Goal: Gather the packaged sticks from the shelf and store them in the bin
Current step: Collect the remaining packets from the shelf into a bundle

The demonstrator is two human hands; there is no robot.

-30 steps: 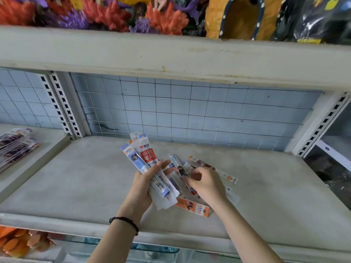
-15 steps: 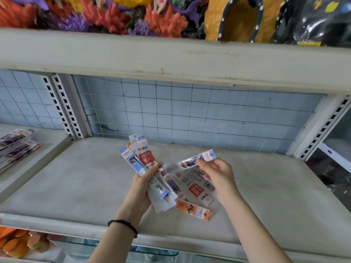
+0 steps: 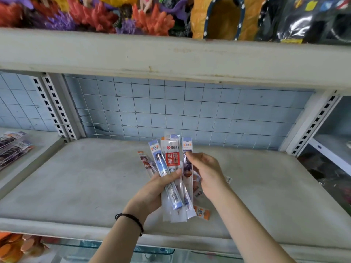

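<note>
From the head view, the left hand [image 3: 152,192] grips a fan of packaged sticks [image 3: 171,158] upright over the shelf [image 3: 76,183], thumb pressed across their fronts. The right hand [image 3: 207,173] pinches the rightmost packet [image 3: 187,147] of that fan near its top, fingers curled. A few loose packets [image 3: 202,213] lie flat on the shelf under and just beside the hands, and more packets [image 3: 13,147] lie on the neighbouring shelf at far left.

The left forearm [image 3: 114,242] and right forearm [image 3: 250,228] are bare, at the frame's lower edge. A thin black cord bracelet [image 3: 131,220] rings the wrist under the left hand [image 3: 152,192], lower centre.
</note>
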